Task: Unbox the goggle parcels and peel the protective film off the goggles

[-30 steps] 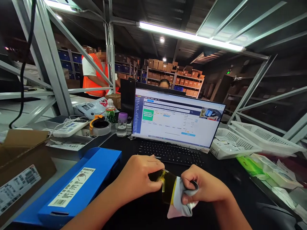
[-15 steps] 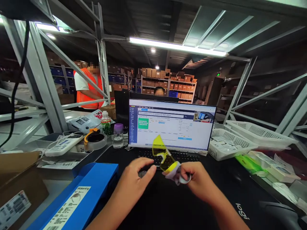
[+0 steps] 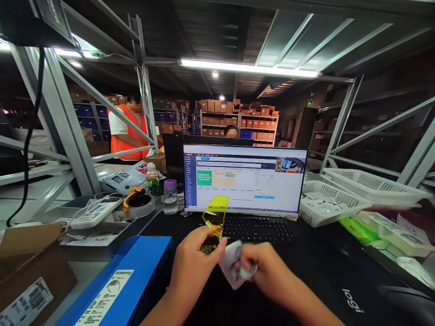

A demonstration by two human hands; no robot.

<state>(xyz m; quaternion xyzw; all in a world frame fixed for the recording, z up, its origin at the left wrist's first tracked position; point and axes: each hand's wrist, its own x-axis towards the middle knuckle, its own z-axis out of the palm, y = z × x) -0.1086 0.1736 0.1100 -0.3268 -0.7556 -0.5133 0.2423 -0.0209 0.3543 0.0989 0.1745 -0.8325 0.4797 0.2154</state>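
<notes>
My left hand [image 3: 197,258] is closed on a pair of yellow-lensed glasses [image 3: 214,215], holding them upright above the black desk mat [image 3: 306,280] with one lens sticking up in front of the keyboard [image 3: 258,228]. My right hand [image 3: 263,269] is closed on a small grey-white cloth [image 3: 233,267], pressed against the lower part of the glasses. Both hands meet just in front of the monitor [image 3: 244,179].
A blue box with a label [image 3: 115,280] lies at my left, a cardboard box [image 3: 30,267] beyond it. Tape roll [image 3: 139,203], bottles [image 3: 170,197] and a scanner [image 3: 95,213] sit left of the monitor. White baskets [image 3: 340,199] stand right. A person in an orange vest [image 3: 127,131] stands behind the racks.
The glasses passed from my right hand's side to my left hand and now stand upright. My right hand drew in with the cloth. The view rose slightly.
</notes>
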